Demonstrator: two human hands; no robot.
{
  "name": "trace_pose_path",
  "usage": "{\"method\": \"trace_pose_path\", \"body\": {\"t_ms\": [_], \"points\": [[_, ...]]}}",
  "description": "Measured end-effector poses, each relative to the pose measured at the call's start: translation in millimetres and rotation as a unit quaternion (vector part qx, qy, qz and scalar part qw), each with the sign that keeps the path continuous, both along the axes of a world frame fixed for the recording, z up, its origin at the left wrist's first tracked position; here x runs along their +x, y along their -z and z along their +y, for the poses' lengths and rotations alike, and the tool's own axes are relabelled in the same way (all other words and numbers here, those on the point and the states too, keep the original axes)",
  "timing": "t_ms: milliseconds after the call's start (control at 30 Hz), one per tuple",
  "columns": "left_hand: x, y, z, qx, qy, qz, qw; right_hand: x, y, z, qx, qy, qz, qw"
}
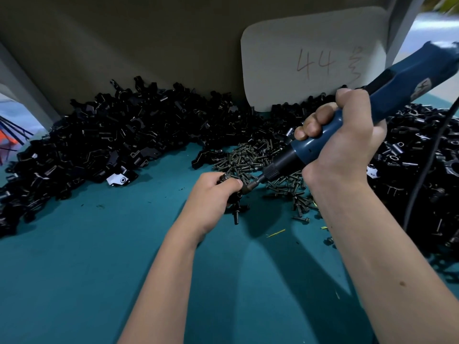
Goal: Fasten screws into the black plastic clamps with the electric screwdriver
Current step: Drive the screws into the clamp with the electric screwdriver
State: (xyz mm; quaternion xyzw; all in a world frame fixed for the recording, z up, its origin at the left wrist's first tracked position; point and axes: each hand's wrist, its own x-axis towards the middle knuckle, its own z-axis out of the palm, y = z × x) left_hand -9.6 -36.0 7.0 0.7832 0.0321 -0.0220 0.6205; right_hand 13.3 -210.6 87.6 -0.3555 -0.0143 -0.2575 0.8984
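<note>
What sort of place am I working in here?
Probably a small factory assembly bench: heaps of black plastic clamps and a pile of dark metal screws on a teal table mat, a corded blue electric screwdriver, and a white card hand-marked 44.

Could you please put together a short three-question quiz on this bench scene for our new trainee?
1. True or false: the right hand grips the electric screwdriver.
2. What does the left hand hold at the screwdriver's tip? A) a black plastic clamp B) the white card C) the power cord
3. Fill in: the loose screws lie in a heap on the ____ table mat.

Key: 1 true. 2 A, the black plastic clamp, mostly hidden by the fingers. 3 teal.
</note>
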Motion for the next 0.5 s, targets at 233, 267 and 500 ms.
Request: {"method": "trace_pose_path", "body": {"t_ms": [233,267,500], "points": [[-0.7,-1.6,-0.9,-0.014,0.004,0.008,1.000,-1.3,-1.3,3.8,-0.015,-0.018,-0.025,0.999],[-0.7,-1.3,-1.2,-0.014,0.003,0.009,1.000,-1.4,-1.1,4.0,-0.015,-0.018,-0.027,0.999],[-4.3,-3.7,-3.2,-0.024,-0.001,0.014,1.000,-1.1,2.1,4.1,-0.003,-0.018,-0.019,1.000]]}}
